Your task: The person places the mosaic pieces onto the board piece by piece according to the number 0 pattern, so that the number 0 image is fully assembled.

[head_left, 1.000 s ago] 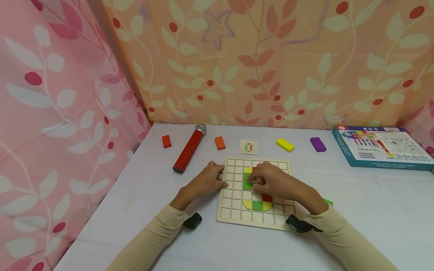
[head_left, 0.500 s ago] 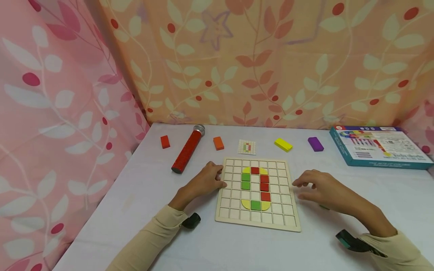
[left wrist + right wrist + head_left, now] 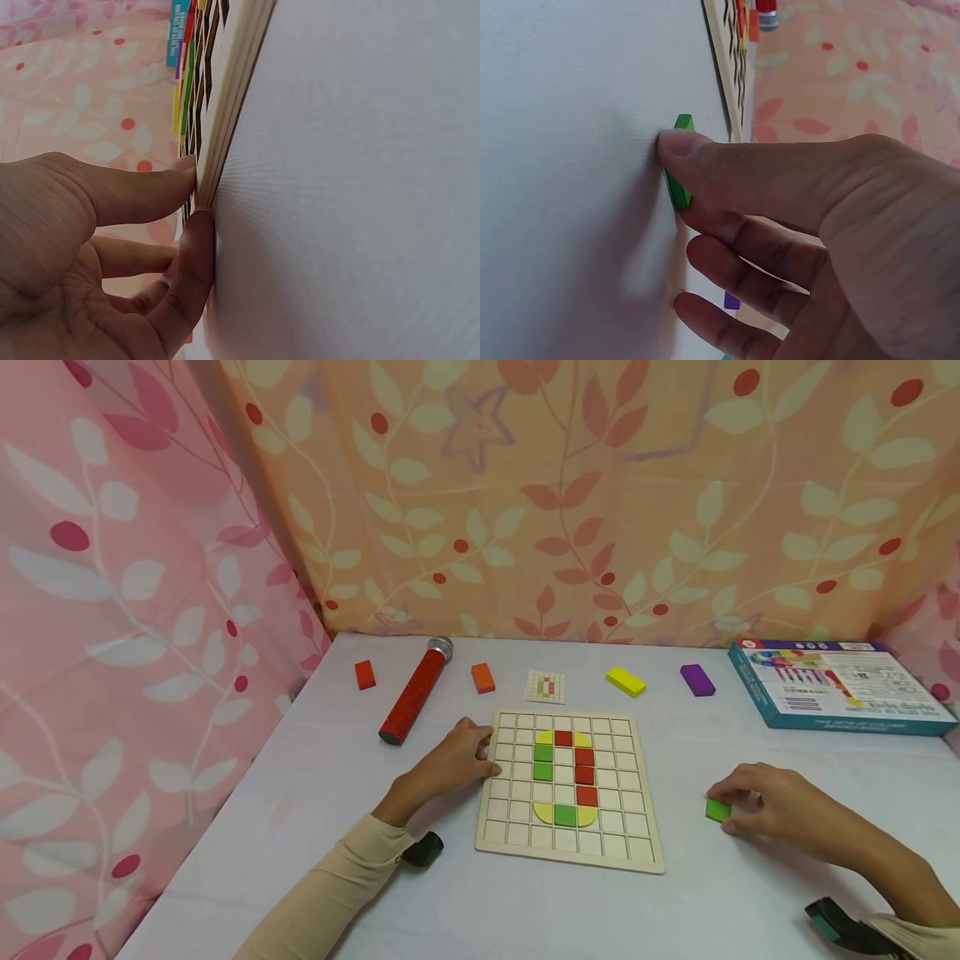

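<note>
At the left edge of a square wooden grid board (image 3: 510, 839), my left hand (image 3: 453, 762) holds the rim; in the left wrist view the thumb lies on the board's face and a finger against its edge. Green and red square tiles and yellow rounded pieces form a ring in the grid, with a bare cell on its left side. Right of the board, my right hand (image 3: 787, 806) pinches a green tile (image 3: 717, 811) between thumb and index finger. In the right wrist view, the thumb covers part of that green tile (image 3: 682, 196), close to the tabletop.
A red microphone (image 3: 416, 693) lies behind the left hand. Along the back are a red block (image 3: 365, 674), an orange block (image 3: 483, 677), a small pattern card (image 3: 545, 687), a yellow block (image 3: 626, 682), a purple block (image 3: 697, 680) and a flat box (image 3: 847, 689).
My right hand has moved from over the board to the right and now grips the green tile there. The left hand stays at the board's left edge.
</note>
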### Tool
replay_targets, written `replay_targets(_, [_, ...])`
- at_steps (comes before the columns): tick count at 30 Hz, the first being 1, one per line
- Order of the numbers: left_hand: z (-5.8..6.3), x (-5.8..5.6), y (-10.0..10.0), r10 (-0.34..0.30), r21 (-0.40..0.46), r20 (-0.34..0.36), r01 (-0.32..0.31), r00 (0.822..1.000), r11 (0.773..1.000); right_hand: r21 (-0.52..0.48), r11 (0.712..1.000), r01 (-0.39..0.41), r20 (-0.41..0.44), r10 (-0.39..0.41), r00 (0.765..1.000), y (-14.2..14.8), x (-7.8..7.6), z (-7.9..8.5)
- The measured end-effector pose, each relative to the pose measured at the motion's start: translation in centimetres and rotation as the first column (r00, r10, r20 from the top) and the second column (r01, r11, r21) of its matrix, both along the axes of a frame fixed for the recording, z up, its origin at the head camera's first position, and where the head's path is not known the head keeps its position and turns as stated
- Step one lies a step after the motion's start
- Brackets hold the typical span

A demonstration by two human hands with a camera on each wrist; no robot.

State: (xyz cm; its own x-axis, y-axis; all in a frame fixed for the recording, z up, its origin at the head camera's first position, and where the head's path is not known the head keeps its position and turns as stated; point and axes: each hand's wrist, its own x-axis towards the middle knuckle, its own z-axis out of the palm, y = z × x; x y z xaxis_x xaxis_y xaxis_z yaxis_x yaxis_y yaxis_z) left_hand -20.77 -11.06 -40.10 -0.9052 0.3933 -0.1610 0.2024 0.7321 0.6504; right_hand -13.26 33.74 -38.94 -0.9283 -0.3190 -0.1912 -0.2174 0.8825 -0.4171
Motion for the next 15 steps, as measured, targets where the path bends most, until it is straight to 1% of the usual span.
replay_targets(2, [0.0,0.0,0.0,-0.003,0.002,-0.001,0.003,1.0,1.0,0.005,1.0,-0.004,0.007,0.004,1.0,0.2,0.0,-0.2])
replay_targets(8, [0.1,0.1,0.0,-0.002,0.001,0.002,0.002,1.0,1.0,0.007,1.0,-0.017,-0.008,0.017,1.0,0.1,-0.1,-0.4])
replay_targets(11, [0.0,0.1,0.0,-0.002,-0.002,0.005,0.002,1.0,1.0,-0.02,1.0,-0.017,-0.003,0.017,1.0,-0.6,-0.2,-0.2])
replay_targets(15, [0.0,0.1,0.0,0.0,-0.01,0.005,0.0,1.0,1.0,-0.06,0.998,-0.028,-0.02,0.027,0.999,-2.5,-0.6,0.3])
